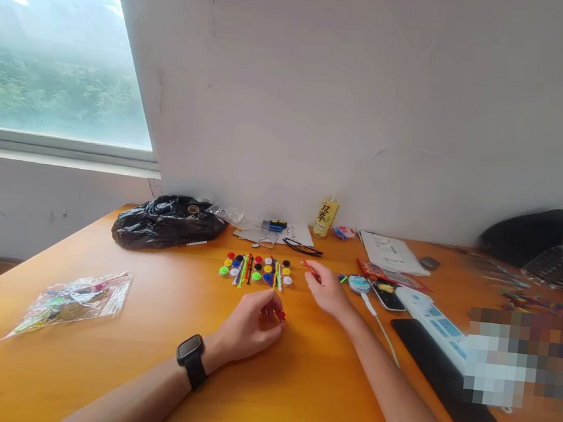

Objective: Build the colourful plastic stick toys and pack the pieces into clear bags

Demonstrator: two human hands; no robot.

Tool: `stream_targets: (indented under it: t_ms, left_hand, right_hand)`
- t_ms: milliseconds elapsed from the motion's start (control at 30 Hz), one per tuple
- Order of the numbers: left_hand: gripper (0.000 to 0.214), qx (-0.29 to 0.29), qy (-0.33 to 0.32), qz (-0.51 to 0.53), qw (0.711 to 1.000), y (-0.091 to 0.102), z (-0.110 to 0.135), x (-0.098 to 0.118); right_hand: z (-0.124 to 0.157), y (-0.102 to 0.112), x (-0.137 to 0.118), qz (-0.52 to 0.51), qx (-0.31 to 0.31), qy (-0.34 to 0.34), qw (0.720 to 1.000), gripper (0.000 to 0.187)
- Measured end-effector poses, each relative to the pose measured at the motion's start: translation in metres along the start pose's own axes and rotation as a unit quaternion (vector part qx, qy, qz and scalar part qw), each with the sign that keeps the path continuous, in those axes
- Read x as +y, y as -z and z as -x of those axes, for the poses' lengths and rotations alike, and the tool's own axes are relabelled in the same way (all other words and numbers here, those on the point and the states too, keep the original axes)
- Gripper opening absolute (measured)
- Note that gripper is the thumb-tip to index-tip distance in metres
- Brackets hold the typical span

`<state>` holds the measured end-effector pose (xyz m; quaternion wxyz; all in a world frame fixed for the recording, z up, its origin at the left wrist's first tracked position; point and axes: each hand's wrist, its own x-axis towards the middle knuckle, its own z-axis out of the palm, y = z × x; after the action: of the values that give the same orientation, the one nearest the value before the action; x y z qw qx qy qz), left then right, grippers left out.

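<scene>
My left hand [252, 325], with a dark watch [190, 349] on its wrist, rests low over the table with curled fingers. They close on a small red plastic piece [281, 315], mostly hidden by the fingers. To its right and farther forward, my right hand [326, 288] pinches a thin red plastic stick [310, 268] that points up and left. Just beyond both hands lie rows of small round plastic discs [256, 276] in red, yellow, blue, green, black and white. Between them, coloured thin sticks [243, 271] lie side by side.
A black plastic bag [166, 226] lies back left, a clear bag of parts [75, 300] front left. Glasses [302, 247] and a yellow bottle [326, 218] are by the wall. On the right are a white cable [387, 340], a power strip [433, 321] and a black pad [440, 372].
</scene>
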<state>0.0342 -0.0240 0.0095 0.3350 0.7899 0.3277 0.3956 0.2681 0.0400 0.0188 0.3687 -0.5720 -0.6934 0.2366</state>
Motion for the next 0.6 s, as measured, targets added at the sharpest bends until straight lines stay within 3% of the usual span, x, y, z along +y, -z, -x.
stream_targets:
  t_ms: [100,167,300,500,600]
  left_hand:
    - [0.008,-0.009,-0.006,-0.007,1.0,-0.001,0.001,-0.002]
    - [0.008,-0.013,-0.007,-0.011,1.0,-0.001,0.001,-0.003]
    - [0.01,-0.02,-0.007,-0.015,1.0,-0.001,0.001,-0.003]
    - [0.014,-0.014,-0.024,-0.031,0.999,-0.001,0.001,-0.004]
    - [0.011,-0.019,-0.024,-0.038,0.999,-0.001,0.0,-0.005]
  right_hand:
    - [-0.008,0.016,0.017,0.126,0.099,-0.015,0.987,0.049]
    - [-0.01,0.022,0.026,0.18,0.118,-0.014,0.976,0.05]
    - [-0.006,0.025,0.032,0.272,0.095,-0.006,0.958,0.042]
    - [0.003,0.028,0.016,0.347,0.083,0.051,0.933,0.011]
    - [0.007,0.031,0.011,0.367,0.032,0.068,0.927,0.016]
